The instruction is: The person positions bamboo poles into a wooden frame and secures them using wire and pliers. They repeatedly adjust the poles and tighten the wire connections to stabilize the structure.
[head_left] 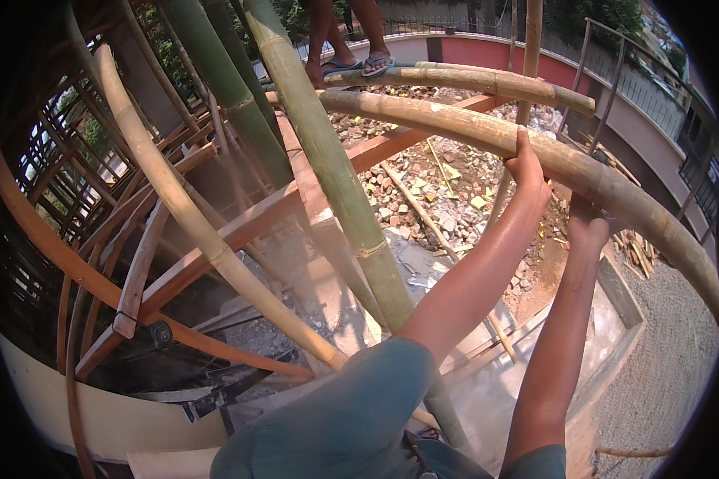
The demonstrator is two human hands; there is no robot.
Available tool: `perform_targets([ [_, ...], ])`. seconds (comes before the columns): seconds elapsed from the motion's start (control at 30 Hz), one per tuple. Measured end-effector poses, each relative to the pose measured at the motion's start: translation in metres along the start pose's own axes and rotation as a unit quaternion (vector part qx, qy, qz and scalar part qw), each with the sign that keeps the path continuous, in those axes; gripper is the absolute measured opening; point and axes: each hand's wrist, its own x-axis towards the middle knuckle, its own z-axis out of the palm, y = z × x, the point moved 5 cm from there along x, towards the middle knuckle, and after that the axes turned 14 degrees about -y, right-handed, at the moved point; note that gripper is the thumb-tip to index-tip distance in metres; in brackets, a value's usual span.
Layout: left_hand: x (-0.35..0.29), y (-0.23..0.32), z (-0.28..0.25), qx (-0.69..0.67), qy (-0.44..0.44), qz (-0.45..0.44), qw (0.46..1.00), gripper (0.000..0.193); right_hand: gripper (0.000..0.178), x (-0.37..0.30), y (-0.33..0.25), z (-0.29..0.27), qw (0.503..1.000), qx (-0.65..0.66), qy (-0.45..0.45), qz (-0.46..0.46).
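Observation:
A long, thick tan bamboo pole (631, 198) stretches across the upper right, from beneath the other person's feet to the right rim. My left hand (527, 166) grips it from below, the thumb up along its near side and the fingers hidden behind it. Farther right, my right hand (588, 219) is closed against the underside of the same pole, its fingers mostly out of sight. Both my arms are raised and reaching forward. Just beyond lies another bamboo pole (463, 78) with a cut end.
A person's sandalled feet (378, 64) stand on the bamboo at the top. Green upright bamboo (335, 164) rises close on my left, beside reddish wooden beams (252, 219) and a slanting pole (176, 195). Far below are rubble (403, 191), a concrete ledge (615, 351) and gravel (679, 367).

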Motion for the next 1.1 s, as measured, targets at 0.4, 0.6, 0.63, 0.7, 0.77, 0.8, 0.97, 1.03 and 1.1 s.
perform_targets([
  [0.4,0.163,-0.036,-0.009,0.006,0.006,-0.046,0.999,0.105,0.023,-0.477,-0.182,-0.381,0.626,-0.743,0.131,0.200],
  [0.6,0.220,-0.023,-0.020,0.122,-0.179,-0.001,0.976,0.097,0.036,-0.807,-0.289,-0.407,0.585,-0.709,0.334,0.209],
  [0.63,0.230,0.000,-0.033,0.129,-0.187,0.076,0.971,0.091,0.039,-0.805,-0.298,-0.408,0.562,-0.732,0.320,0.212],
  [0.7,0.204,-0.019,-0.034,0.152,-0.171,0.085,0.970,0.081,0.044,-0.830,-0.303,-0.407,0.545,-0.724,0.364,0.216],
  [0.77,0.161,-0.041,-0.030,0.125,-0.149,0.020,0.981,0.072,0.043,-0.817,-0.284,-0.415,0.569,-0.693,0.377,0.231],
  [0.8,0.128,-0.059,-0.025,0.087,-0.137,-0.007,0.987,0.071,0.043,-0.799,-0.266,-0.414,0.585,-0.676,0.378,0.240],
  [0.97,-0.102,-0.121,-0.095,0.154,-0.260,-0.242,0.922,0.038,0.042,-0.662,-0.221,-0.407,0.640,-0.675,0.246,0.271],
  [1.03,-0.201,-0.124,-0.157,0.282,-0.401,-0.350,0.798,0.037,0.041,-0.618,-0.219,-0.412,0.611,-0.739,0.122,0.256],
  [1.1,-0.290,-0.107,-0.219,0.414,-0.560,-0.375,0.612,0.038,0.041,-0.569,-0.221,-0.401,0.593,-0.763,0.036,0.255],
])
